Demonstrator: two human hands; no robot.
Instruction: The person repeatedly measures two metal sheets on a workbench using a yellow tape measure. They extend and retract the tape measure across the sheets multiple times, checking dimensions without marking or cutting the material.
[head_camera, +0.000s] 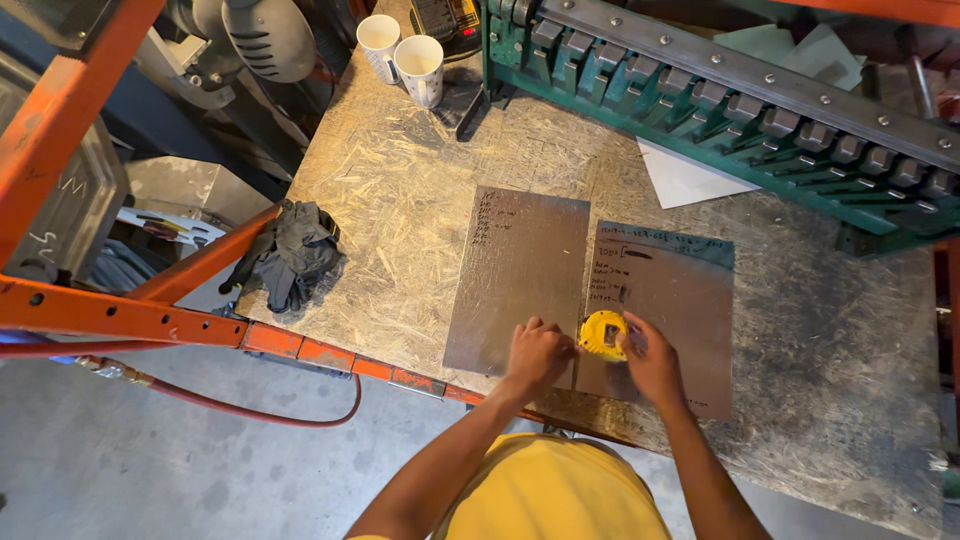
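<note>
Proceeding from the left, a bundle of dark gloves (290, 255) is noted near the edge of the chipboard bench (400, 190), well apart from the work, with two white cups (402, 60) at the far end. Two thin grey metal sheets lie flat side by side near the front edge — the left sheet (520, 270) and the right sheet (680, 300), each marked with handwriting along its upper part. The left hand (538, 355) is pressed, fingers curled, on the lower right corner of the left sheet. Just beside it, a yellow tape measure (603, 334) sits at the seam between the sheets and is gripped at its right side by the right hand (652, 365).

The tape measure is judged light, rigid and compact, best held around its round casing. The sheets are judged thin, springy and sharp-edged — best lifted by opposite edges. A green bending machine (720, 110) occupies the far right.
</note>
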